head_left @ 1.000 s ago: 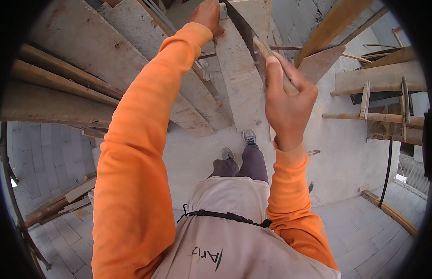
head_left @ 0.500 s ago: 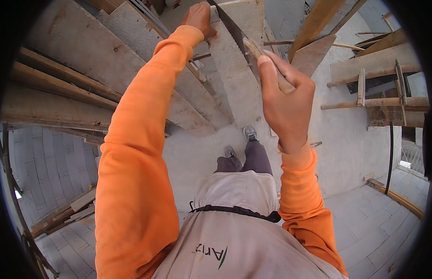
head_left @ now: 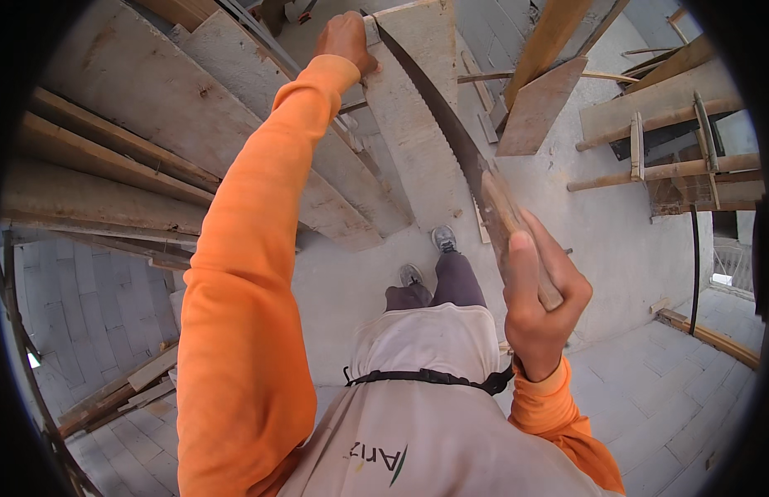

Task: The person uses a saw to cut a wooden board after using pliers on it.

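My right hand (head_left: 548, 290) is wrapped around the wooden handle of a handsaw (head_left: 438, 103), low and to the right. The saw's dark toothed blade runs up and left, its far end at the top edge of a pale, dusty wooden board (head_left: 397, 124). That board slants from the floor near my feet up toward the top of the view. My left hand (head_left: 346, 43) grips the board's upper left edge, close beside the blade's tip. Its fingertips are partly hidden behind the wood.
Several wide planks (head_left: 177, 91) lean at the left, with long timbers (head_left: 111, 141) below them. An upright timber (head_left: 546, 54) and a short board piece (head_left: 540, 108) stand right of the saw. Farther right is a nailed wooden frame (head_left: 670, 124). Grey blocks (head_left: 86, 290) cover the lower left.
My right hand has drawn the saw down and to the right, so much more of the blade shows. The left hand keeps its hold on the board.
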`<action>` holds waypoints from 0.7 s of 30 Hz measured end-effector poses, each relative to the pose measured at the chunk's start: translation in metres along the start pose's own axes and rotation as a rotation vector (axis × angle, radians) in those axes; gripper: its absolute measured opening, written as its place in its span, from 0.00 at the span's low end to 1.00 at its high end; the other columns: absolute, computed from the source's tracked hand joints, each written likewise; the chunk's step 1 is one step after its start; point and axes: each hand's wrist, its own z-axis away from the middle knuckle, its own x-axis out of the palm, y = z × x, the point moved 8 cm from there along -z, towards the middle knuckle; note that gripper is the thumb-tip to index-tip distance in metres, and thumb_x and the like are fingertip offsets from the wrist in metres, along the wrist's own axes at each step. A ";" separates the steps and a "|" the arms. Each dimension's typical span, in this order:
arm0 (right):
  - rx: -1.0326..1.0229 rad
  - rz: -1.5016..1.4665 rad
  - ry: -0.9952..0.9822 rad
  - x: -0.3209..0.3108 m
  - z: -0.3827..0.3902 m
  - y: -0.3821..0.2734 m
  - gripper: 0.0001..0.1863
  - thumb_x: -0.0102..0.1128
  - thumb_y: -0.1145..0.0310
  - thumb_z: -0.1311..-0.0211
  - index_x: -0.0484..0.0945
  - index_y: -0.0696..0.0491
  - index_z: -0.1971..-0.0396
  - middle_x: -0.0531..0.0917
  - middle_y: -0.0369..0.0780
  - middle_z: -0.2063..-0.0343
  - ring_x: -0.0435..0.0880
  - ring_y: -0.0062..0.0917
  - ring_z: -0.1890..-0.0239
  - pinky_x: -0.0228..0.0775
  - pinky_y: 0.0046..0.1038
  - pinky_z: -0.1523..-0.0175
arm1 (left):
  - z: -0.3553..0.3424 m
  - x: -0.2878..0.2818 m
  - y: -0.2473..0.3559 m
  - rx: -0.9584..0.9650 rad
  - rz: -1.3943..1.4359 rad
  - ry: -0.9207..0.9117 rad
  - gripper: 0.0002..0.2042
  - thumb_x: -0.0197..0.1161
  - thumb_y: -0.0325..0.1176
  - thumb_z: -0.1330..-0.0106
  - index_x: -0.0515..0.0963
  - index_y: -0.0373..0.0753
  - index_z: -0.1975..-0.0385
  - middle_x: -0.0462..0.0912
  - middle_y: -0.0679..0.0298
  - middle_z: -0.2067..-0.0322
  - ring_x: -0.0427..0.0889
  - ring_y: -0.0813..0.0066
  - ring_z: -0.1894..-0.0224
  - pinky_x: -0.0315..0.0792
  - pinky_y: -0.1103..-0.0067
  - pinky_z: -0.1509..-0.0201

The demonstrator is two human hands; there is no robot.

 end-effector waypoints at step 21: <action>0.037 0.064 -0.024 -0.016 -0.014 -0.013 0.15 0.63 0.71 0.32 0.84 0.67 0.53 0.86 0.39 0.74 0.79 0.13 0.70 0.73 0.18 0.63 | 0.021 -0.017 -0.010 -0.150 0.078 -0.083 0.33 0.86 0.35 0.60 0.76 0.29 0.55 0.81 0.44 0.51 0.80 0.45 0.44 0.76 0.63 0.40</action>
